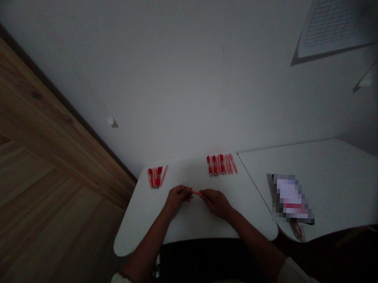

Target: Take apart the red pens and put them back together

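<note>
Both of my hands meet over the middle of a small white table [148,223]. My left hand [177,199] and my right hand [216,202] are each closed on one end of a pink-red pen [196,193] held level between them. A small row of similar red and pink pens [156,177] lies at the table's far left. A longer row of pens [222,164] lies at the far right, by the wall.
A second white table [331,172] adjoins on the right, with a blurred dark-edged flat object [291,200] on it. A white wall [192,75] rises behind; wooden floor [43,172] lies to the left. A framed sheet [334,27] hangs top right.
</note>
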Demonstrator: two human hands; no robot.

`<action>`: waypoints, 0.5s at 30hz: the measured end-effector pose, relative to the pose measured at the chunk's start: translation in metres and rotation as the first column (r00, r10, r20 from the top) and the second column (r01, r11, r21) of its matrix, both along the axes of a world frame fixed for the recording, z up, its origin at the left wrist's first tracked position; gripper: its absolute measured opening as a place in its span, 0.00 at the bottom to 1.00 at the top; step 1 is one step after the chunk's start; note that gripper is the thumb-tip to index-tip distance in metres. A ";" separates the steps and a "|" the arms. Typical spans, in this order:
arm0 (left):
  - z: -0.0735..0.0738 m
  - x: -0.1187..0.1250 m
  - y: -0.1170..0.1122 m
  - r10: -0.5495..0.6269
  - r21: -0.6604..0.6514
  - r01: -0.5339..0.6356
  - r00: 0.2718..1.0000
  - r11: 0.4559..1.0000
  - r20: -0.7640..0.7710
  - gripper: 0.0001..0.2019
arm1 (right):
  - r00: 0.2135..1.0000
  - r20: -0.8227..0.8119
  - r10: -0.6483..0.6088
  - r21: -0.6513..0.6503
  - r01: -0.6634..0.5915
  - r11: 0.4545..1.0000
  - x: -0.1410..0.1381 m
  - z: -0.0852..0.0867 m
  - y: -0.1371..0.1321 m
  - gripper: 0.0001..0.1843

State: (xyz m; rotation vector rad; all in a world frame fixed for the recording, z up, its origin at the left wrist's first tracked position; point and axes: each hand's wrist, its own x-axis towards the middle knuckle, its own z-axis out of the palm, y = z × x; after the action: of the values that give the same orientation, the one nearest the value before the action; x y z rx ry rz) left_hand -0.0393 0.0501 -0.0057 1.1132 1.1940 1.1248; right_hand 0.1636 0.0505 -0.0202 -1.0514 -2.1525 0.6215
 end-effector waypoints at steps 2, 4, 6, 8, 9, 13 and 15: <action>0.001 -0.004 -0.001 -0.039 0.042 0.043 0.996 0.998 -0.083 0.14 | 1.000 0.018 0.014 -0.007 -0.014 1.000 0.000 0.002 -0.001 0.18; 0.001 -0.006 -0.003 -0.057 0.077 0.068 0.989 0.995 -0.137 0.13 | 0.999 0.040 0.019 -0.006 -0.019 1.000 0.000 0.005 -0.002 0.18; 0.000 -0.007 -0.004 -0.044 0.090 0.059 0.985 0.994 -0.167 0.13 | 0.998 0.063 0.016 0.001 -0.016 1.000 0.000 0.007 -0.004 0.18; -0.002 -0.007 -0.005 -0.015 0.088 0.032 0.982 0.996 -0.187 0.13 | 0.997 0.078 0.011 0.017 -0.012 1.000 0.000 0.007 -0.005 0.18; -0.003 -0.006 -0.005 -0.002 0.089 0.020 0.980 0.996 -0.200 0.14 | 0.996 0.084 0.008 0.026 -0.010 1.000 0.000 0.007 -0.005 0.18; -0.001 -0.004 -0.007 0.024 0.083 -0.001 0.959 0.997 -0.281 0.16 | 0.994 0.113 -0.001 0.040 -0.004 0.999 0.000 0.007 -0.006 0.18; 0.002 -0.003 -0.008 0.029 0.086 0.000 0.943 0.996 -0.332 0.17 | 0.993 0.114 0.000 0.037 -0.004 0.999 0.000 0.008 -0.006 0.18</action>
State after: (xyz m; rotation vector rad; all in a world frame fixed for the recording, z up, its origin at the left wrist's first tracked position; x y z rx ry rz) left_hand -0.0418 0.0419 -0.0036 1.4021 1.4266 1.0315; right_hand 0.1638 0.0446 -0.0126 -1.0886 -2.2551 0.5319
